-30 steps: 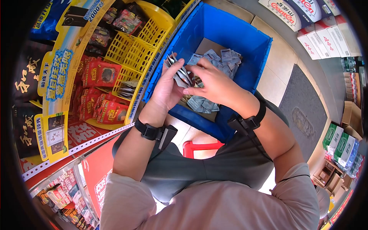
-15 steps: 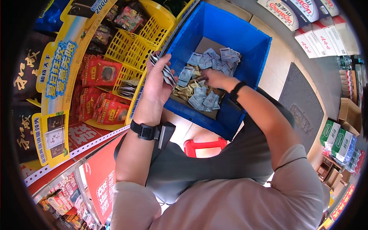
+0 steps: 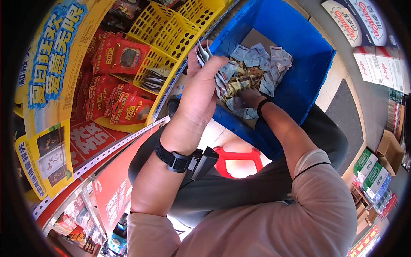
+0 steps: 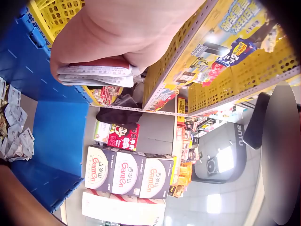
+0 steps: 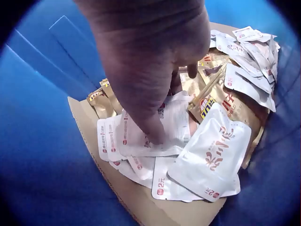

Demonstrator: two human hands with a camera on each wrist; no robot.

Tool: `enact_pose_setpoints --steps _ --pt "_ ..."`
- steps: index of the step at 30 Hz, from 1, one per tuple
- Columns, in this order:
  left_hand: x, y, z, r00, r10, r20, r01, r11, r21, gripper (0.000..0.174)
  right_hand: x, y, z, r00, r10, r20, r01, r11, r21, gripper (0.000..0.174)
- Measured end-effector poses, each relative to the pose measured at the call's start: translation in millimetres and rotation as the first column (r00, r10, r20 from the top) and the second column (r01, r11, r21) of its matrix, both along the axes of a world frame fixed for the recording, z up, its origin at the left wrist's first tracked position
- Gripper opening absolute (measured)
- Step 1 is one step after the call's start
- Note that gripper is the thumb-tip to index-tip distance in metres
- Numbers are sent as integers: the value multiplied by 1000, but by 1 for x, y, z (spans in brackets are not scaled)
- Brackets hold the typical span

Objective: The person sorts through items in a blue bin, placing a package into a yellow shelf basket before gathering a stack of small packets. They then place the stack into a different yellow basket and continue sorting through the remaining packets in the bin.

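Gripping a thin stack of silver packets in the left hand, held it up at the left side of the blue bin, thumb across one side and fingers curled round the other. Reached down into the bin with the right hand, closed in a narrow pinch on white sachets, thumb laid on top and fingers mostly hidden behind. Could not tell the exact number caught in either grip. Had more sachets lying loosely overlapped on a cardboard sheet at the bottom of the bin: one loose white sachet just beside the pinched ones, gold sachets across the middle, and a pale heap at the far right. Wore a black strap on each wrist, with a dark device attached at the left one. Sat with bent knees by the near side of the bin, above a red plastic frame. Had yellow baskets along the left of the bin, dark silvery packets upright in one compartment, and red snack bags farther left. Faced printed cartons stacked at the far right.
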State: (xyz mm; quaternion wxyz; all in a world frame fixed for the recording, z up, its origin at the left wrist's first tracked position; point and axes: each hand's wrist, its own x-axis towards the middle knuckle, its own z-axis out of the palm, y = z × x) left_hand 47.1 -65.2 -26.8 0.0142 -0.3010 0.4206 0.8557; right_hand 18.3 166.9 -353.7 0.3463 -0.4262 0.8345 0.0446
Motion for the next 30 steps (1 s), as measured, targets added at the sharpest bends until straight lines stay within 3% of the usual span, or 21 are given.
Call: enact_pose_setpoints --steps 4,7,10,13,14,15,17,19,20,23,27,29,30 --pt "1 -2 -12 997 -25 -68 20 998 -61 57 -2 1 12 992 97 78 -101 994 46 39" --pt "7 3 -2 996 -36 -82 29 996 -87 57 3 4 14 964 -86 252 63 993 96 43" --pt "13 7 -2 995 -49 -82 39 991 -124 58 -9 13 34 953 -150 265 167 985 -44 47" --pt "17 9 -5 992 -63 -109 49 990 -130 60 -35 16 88 823 -454 342 529 831 -170 56" --pt "17 9 -10 990 -71 -126 55 990 -130 61 -52 18 100 836 -386 389 496 835 -239 58" --pt "16 10 -9 987 -78 -144 60 990 -131 61 -51 6 172 585 -560 587 742 662 -108 59" --pt "16 14 2 985 -73 -155 54 991 -126 63 -71 17 193 685 -513 518 711 627 -319 53" --pt "11 17 -6 981 -50 -187 23 989 -148 63 -75 19 242 449 -374 811 882 328 -337 48" --pt "11 19 -4 981 -65 -181 32 983 -181 63 -67 17 285 316 -303 899 944 197 -265 48" --pt "14 34 16 979 -66 -191 60 998 -38 63 -45 13 347 136 -79 988 989 -53 -141 50" --pt "13 49 27 960 -46 -275 131 945 301 59 -33 11 343 36 18 999 998 52 -37 44" --pt "10 51 15 953 -66 -296 173 920 352 57 -28 3 337 3 52 999 996 85 -7 41" --pt "8 51 12 952 -65 -298 171 922 346 57 -27 -1 342 44 56 997 994 99 -50 38"
